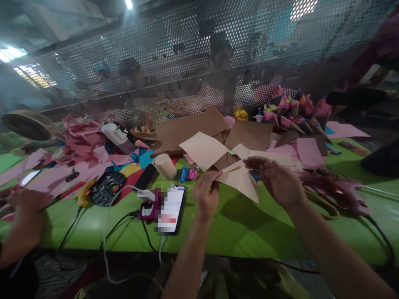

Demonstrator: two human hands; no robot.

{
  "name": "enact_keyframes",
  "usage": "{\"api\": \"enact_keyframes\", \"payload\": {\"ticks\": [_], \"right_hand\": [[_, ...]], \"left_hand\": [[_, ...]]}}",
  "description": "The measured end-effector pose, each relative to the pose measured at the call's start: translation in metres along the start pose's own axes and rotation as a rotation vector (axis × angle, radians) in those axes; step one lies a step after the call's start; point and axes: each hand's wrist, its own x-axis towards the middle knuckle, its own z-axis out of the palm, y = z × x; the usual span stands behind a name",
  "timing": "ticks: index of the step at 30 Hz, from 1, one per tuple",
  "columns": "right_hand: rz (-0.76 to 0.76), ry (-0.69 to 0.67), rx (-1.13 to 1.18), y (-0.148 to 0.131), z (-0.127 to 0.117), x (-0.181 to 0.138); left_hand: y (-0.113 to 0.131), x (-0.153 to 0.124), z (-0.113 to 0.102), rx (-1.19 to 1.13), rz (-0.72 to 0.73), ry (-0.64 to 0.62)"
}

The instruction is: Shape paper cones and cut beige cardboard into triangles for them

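Note:
A pale cream sheet of paper [241, 182], with a folded flap along its top, is raised a little off the green tabletop. My left hand [206, 194] pinches its left corner between thumb and fingers. Beside the sheet's upper right edge, my right hand [279, 180] is open, its fingers stretched out; whether the fingertips touch the paper I cannot tell. Just behind lie another cream sheet [204, 148] and larger brown paper sheets [190, 128]. A small blue wrapped piece [183, 174] and a shiny pink one [193, 172] sit left of my left hand.
A lit phone [171, 209], cables and a tape roll [165, 166] stand to the left. A pink glue gun [343, 195] lies right. Paper cones [293, 110] are heaped behind, before a perforated metal screen [174, 62]. Another person's hand [23, 203] works at far left.

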Motion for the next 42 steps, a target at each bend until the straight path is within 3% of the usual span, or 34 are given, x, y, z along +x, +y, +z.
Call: {"api": "enact_keyframes", "payload": {"ticks": [4, 7, 16, 25, 31, 35, 38, 42], "right_hand": [[0.106, -0.069, -0.11, 0.002, 0.007, -0.006], [0.151, -0.022, -0.161, 0.005, 0.011, -0.008], [0.084, 0.053, -0.188, 0.006, 0.013, -0.005], [-0.217, 0.006, -0.426, 0.001, 0.009, -0.009], [-0.093, 0.001, -0.431, 0.003, 0.006, -0.01], [-0.109, 0.02, -0.408, 0.004, 0.008, -0.011], [-0.129, 0.008, -0.399, 0.003, 0.008, -0.01], [-0.045, 0.016, -0.391, 0.005, 0.007, -0.009]], "left_hand": [[0.002, 0.001, 0.001, 0.001, 0.045, -0.055], [0.001, 0.0, 0.002, -0.003, 0.025, -0.074], [-0.001, -0.002, 0.008, -0.195, -0.24, -0.025], [-0.007, -0.001, 0.009, -0.246, -0.368, -0.065], [-0.007, -0.003, 0.01, -0.301, -0.357, -0.093], [-0.006, -0.003, 0.009, -0.296, -0.369, -0.112], [-0.007, -0.002, 0.01, -0.347, -0.449, -0.127], [-0.01, -0.003, 0.013, -0.471, -0.585, -0.092]]}}
